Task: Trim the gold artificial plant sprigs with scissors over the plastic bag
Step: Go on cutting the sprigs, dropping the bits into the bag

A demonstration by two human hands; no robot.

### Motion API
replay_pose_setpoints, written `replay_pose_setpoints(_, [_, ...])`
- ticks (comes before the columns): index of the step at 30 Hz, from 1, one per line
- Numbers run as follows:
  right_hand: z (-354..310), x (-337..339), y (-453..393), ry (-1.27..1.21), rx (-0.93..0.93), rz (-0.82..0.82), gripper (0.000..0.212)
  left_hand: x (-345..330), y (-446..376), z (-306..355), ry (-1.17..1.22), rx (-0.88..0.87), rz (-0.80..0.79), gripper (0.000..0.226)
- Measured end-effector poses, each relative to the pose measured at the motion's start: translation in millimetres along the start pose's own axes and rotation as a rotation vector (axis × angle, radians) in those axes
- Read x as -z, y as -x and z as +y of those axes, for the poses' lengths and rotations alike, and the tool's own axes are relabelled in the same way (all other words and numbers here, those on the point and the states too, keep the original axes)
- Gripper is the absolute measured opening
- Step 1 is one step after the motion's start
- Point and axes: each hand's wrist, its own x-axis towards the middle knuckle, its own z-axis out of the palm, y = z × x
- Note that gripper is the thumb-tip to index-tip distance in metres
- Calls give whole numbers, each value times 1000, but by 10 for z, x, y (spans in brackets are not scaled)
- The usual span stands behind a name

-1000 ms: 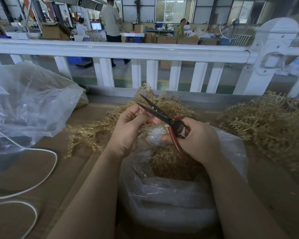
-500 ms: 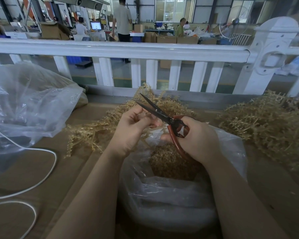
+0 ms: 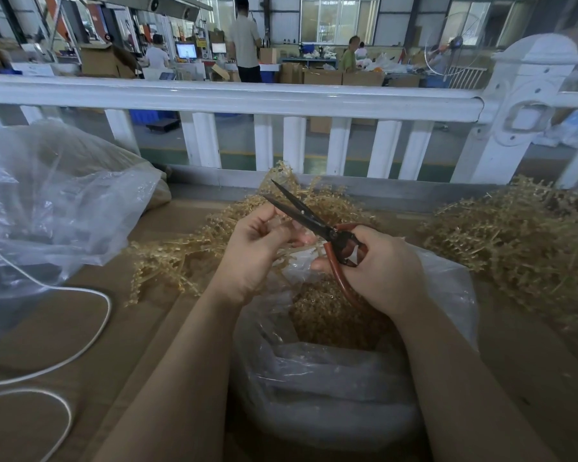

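My left hand (image 3: 252,251) pinches the stem of a gold sprig (image 3: 181,258) that trails off to the left over the table. My right hand (image 3: 386,271) grips red-handled scissors (image 3: 317,225), whose dark blades are parted and point up and to the left, right beside my left fingers. Both hands are above the open clear plastic bag (image 3: 331,388), which holds a heap of gold trimmings (image 3: 327,315).
A big pile of gold sprigs (image 3: 511,241) lies at the right, with more behind my hands. A crumpled clear bag (image 3: 57,201) and a white cable (image 3: 80,355) lie at the left. A white railing (image 3: 231,98) borders the table's far edge.
The hands and scissors have stayed almost still, blades parted throughout. A person in the background has walked to the right.
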Motion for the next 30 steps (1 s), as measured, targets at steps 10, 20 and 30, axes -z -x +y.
replay_pose_setpoints(10, [37, 16, -28, -161, -162, -15, 58, 45, -8, -12, 77, 83, 58, 7])
replay_pose_setpoints(20, [-41, 7, -88, -611, -320, -221, 9, -74, -33, -16, 61, 181, 13, 37])
replay_pose_setpoints(30, [-78, 137, -78, -757, -384, -53, 7, 46, -26, 10, 228, 558, -130, 62])
